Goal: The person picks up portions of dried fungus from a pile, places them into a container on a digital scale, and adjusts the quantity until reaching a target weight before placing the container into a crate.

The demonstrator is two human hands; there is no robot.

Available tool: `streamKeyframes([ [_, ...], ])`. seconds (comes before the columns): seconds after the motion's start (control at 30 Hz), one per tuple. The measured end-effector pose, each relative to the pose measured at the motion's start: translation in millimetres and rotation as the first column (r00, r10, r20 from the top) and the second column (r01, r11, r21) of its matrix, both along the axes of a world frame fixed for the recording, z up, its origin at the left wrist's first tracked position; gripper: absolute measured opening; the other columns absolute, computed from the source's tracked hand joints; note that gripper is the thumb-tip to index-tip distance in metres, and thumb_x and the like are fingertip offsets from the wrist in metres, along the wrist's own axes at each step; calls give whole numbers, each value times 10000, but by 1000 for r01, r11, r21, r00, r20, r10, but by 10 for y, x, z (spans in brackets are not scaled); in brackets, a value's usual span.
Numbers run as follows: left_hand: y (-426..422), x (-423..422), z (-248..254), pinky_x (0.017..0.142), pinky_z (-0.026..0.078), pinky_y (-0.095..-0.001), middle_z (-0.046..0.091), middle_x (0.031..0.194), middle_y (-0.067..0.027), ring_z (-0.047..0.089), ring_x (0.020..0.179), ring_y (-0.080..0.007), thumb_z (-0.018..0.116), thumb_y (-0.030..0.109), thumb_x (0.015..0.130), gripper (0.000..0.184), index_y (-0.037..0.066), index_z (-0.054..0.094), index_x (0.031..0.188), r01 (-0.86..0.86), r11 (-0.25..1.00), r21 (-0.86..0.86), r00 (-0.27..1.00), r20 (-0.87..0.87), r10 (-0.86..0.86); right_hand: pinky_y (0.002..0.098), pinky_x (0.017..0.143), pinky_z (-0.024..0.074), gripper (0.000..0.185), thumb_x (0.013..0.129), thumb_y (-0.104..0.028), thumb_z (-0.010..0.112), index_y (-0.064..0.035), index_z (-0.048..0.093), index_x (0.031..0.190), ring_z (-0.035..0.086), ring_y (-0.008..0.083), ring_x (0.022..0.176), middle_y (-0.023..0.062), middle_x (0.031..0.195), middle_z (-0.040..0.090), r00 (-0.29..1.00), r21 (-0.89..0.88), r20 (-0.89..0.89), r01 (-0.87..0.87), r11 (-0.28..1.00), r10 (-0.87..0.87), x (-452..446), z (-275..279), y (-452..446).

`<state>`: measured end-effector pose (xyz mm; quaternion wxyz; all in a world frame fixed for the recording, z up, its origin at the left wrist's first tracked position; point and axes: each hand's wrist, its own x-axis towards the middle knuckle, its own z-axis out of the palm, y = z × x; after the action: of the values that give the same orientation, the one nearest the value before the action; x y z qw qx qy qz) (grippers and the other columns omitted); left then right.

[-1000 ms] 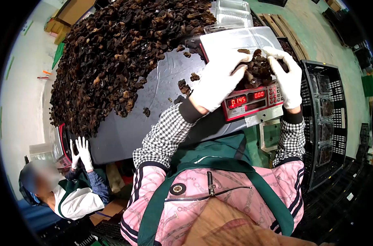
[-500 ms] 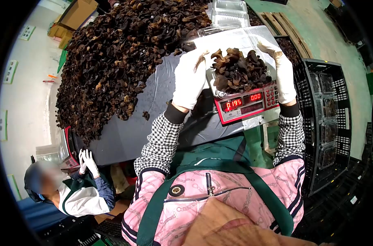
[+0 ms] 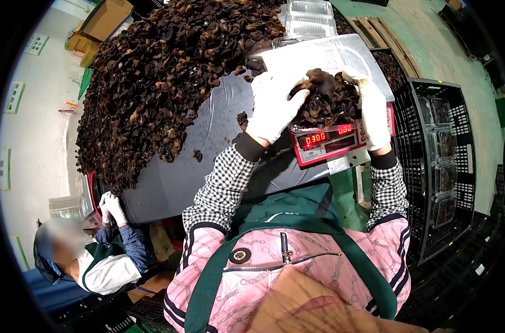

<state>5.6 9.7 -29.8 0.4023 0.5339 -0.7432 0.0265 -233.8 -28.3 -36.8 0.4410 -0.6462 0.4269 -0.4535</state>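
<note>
Dark brown wood ear mushrooms (image 3: 331, 105) are heaped in a clear plastic tray (image 3: 313, 131) on a red digital scale (image 3: 322, 157). Its display reads about 0.306. My left hand (image 3: 275, 105), in a white glove, presses on the heap from the left with thumb and fingers curled round the mushrooms. From the right, my right hand (image 3: 373, 111), gloved too, cups the heap, its fingertips bent over the top edge. Both hands partly hide the tray. The scale's bare metal plate (image 3: 344, 51) shows behind the heap.
A large pile of wood ears (image 3: 152, 83) covers the left of the dark table (image 3: 210, 130). Empty clear trays (image 3: 309, 19) stand behind the scale. A black crate (image 3: 469, 172) with packed trays is at right. A co-worker (image 3: 105, 258) in white gloves stands lower left.
Both hands have closed inward onto the heap from the tray's sides. The reading rose from 0.195 to about 0.306. A few loose mushrooms now show beside my left wrist.
</note>
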Motion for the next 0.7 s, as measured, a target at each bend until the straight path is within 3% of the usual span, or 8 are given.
streamKeyframes([
  [0.07,21,-22,98,769,509,-385,716,857,-95,662,830,-267,764,209,824,217,84,755,1001,-11,998,63,1000,13,11,341,1102,412,454,1108,-294,377,26,619,1321,594,204,1225,126,1297,659,1000,-3,-13,11,1000,-11,-15,-45,-26],
  [0.2,24,34,131,818,506,-374,719,932,-103,659,899,-281,749,187,841,236,95,752,1058,-56,998,36,993,-105,59,341,1099,416,444,1103,-283,386,23,627,1318,599,200,1225,124,1289,666,999,-25,9,37,999,-37,-31,-15,-1],
  [0.33,83,156,209,941,504,-327,703,1140,-113,659,1063,-215,722,138,907,220,28,727,1097,-49,998,37,918,-392,60,339,1097,418,399,1086,-234,419,19,641,1299,599,197,1230,122,1291,669,995,-26,46,87,996,-86,-76,85,46],
  [0.4,131,266,271,883,506,-265,696,1123,-82,655,999,-148,693,130,933,208,10,706,1102,17,988,152,755,-650,87,340,1093,424,369,1074,-198,439,17,647,1289,599,197,1230,120,1286,672,993,-75,-6,114,991,-115,-120,175,68],
  [0.47,215,426,361,859,509,-244,685,1110,-58,651,966,-129,630,80,940,209,16,669,1134,172,948,269,468,-869,162,335,1083,433,321,1024,-104,495,10,650,1282,595,195,1238,114,1295,667,990,-82,-37,132,988,-136,-159,207,98],
  [0.57,252,682,234,882,537,-327,681,1139,-102,659,991,-185,602,143,933,344,30,581,1257,392,912,123,106,-991,88,316,1043,458,335,958,-54,575,-17,646,1283,634,190,1170,115,1257,684,975,-294,-184,70,953,-128,-255,147,115],
  [0.63,365,544,407,761,567,-319,676,1139,-107,670,898,-164,556,109,965,326,46,546,1285,436,900,32,-107,-990,87,335,1066,451,408,904,-41,624,-41,627,1313,627,217,1197,110,1266,675,965,-292,-243,26,956,-100,-281,218,171],
  [0.7,384,593,321,737,546,-288,677,1114,-82,656,860,-145,594,94,957,338,45,560,1289,424,891,163,33,-986,164,342,1067,452,424,896,-43,636,-52,627,1320,622,220,1204,106,1257,677,954,-303,-287,-9,953,-83,-288,255,209],
])
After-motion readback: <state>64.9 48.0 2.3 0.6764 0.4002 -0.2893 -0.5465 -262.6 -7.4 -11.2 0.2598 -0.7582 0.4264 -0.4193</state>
